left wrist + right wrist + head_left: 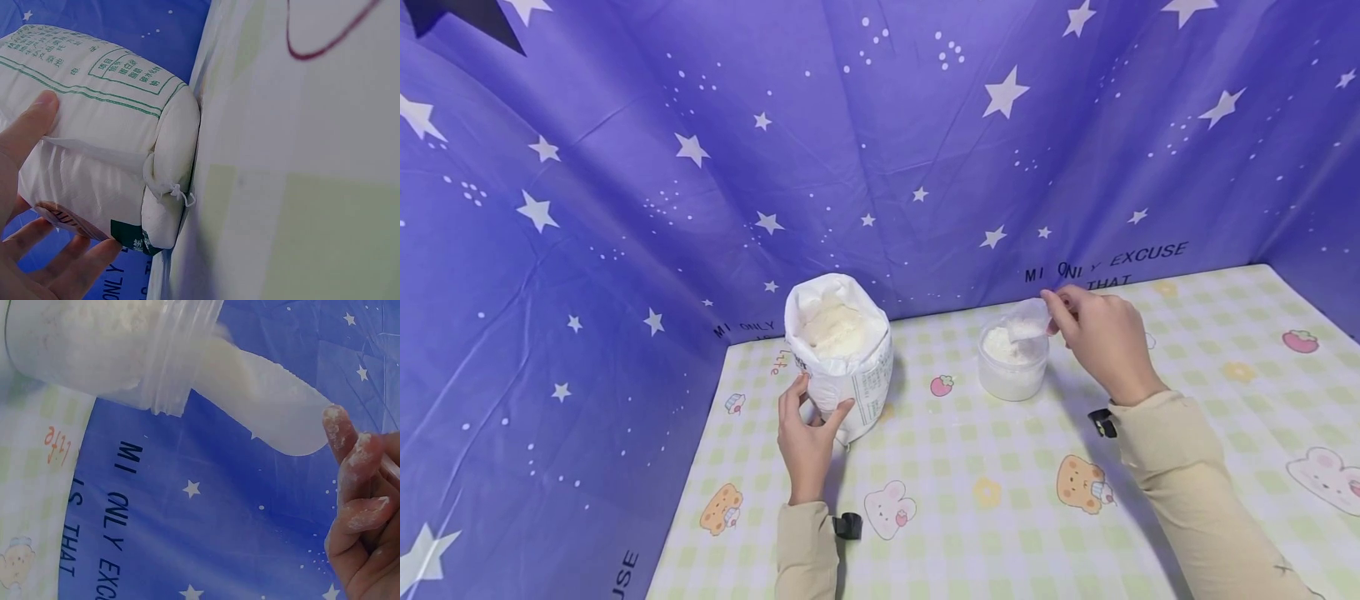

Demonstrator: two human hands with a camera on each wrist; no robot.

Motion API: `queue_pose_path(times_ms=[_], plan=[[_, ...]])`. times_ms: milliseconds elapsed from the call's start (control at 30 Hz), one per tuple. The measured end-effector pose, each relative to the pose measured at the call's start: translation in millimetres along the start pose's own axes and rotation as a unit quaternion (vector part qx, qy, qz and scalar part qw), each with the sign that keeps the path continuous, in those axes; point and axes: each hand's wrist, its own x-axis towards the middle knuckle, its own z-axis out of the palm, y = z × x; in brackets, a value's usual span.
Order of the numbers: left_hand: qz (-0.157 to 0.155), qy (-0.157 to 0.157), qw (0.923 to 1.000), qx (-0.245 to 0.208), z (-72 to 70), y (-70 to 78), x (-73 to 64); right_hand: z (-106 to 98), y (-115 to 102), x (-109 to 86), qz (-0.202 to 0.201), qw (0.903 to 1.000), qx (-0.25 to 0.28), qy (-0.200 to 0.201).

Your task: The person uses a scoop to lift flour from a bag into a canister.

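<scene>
An open white bag [874,385] of cream-white powder, probably flour, stands upright on the table's left half. My left hand [805,433] holds its near lower side, thumb on one face and fingers on another. Green print and a knotted thread at the base of the bag [100,112] show in the left wrist view. My right hand [1108,337] pinches the handle end of a translucent scoop [1033,315]. The scoop's bowl dips into a clear round tub [1011,382] of white powder. Powder coats the right fingertips [365,450] in the right wrist view.
A checked cloth with cartoon prints covers the table [955,450]. Behind and to the left hangs a blue star-patterned curtain [820,150], close behind both bag and tub. Dark wrist straps [847,526] sit at both cuffs.
</scene>
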Motion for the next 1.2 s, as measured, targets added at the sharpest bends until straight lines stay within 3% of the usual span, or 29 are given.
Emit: queue_pose_path(times_ms=[333, 700, 1200], plan=[[-0.003, -0.001, 1.0, -0.001, 0.1, -0.5, -0.4, -7, -4, 1.7, -0.02, 0.9996, -0.018, -0.005], [0.001, 0.001, 1.0, -0.001, 0.9, -0.3, -1.5, -19, -8, 1.2, -0.036, 0.9988, -0.021, 0.025], [0.003, 0.001, 1.0, 0.007, 0.1, -0.1, -0.1, -22, -4, -4.9, -0.007, 0.9985, 0.01, 0.053]])
